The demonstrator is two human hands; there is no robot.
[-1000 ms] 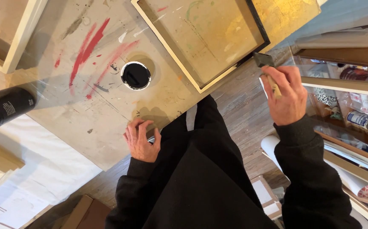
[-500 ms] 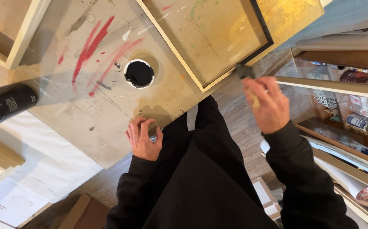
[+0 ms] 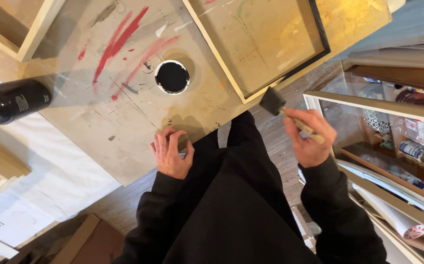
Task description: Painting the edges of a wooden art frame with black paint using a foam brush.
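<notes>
My right hand (image 3: pixel 307 137) grips the wooden handle of a foam brush (image 3: pixel 272 101), whose black head hangs just off the near edge of a pale wooden frame (image 3: pixel 231 78). Part of the frame's rim is painted black (image 3: pixel 319 34). My left hand (image 3: pixel 170 154) rests flat on the near edge of the paint-stained board table (image 3: pixel 99 122), fingers spread. A round cup of black paint (image 3: pixel 172 77) sits on the table above my left hand.
A black bottle (image 3: pixel 11 101) lies at the table's left edge. Another pale frame (image 3: pixel 31 39) is at the top left. Shelves with cans and rolled papers (image 3: pixel 407 146) stand at the right. White sheeting (image 3: pixel 36 186) covers the floor at the left.
My right hand has drawn the brush left and down along the frame's near edge, away from the black corner. My left hand has stayed on the table's edge.
</notes>
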